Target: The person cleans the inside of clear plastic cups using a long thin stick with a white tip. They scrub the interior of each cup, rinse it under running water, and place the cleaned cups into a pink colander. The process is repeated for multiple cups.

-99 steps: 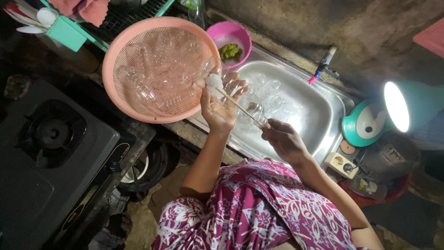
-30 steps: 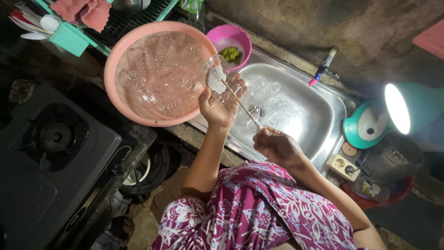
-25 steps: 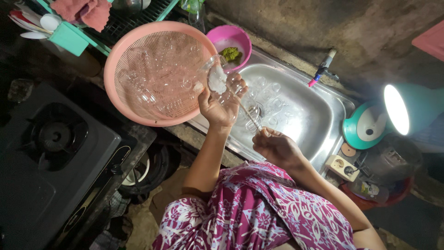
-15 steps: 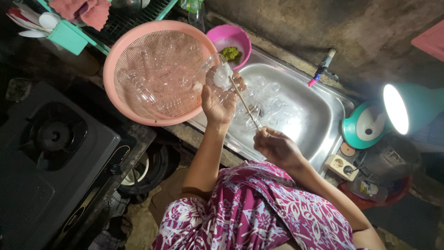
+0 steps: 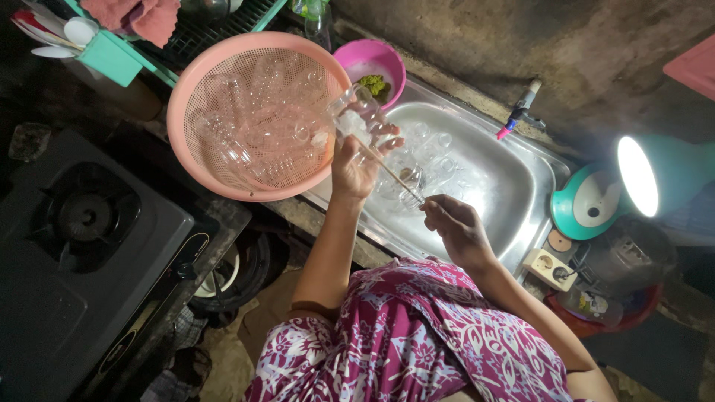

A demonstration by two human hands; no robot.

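A basket of glasses is set left of the sink. A bowl is placed behind, between the two. A stove is found left of the basket, and a lamp right of the sink.

Both hands (left raised, right lower) closed, gripping.

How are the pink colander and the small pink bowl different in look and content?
The pink colander is large, with mesh walls, and holds clear glasses; the small pink bowl is solid and holds something green. The colander sits left of the steel sink, the bowl at its back corner. Both are round and pink.
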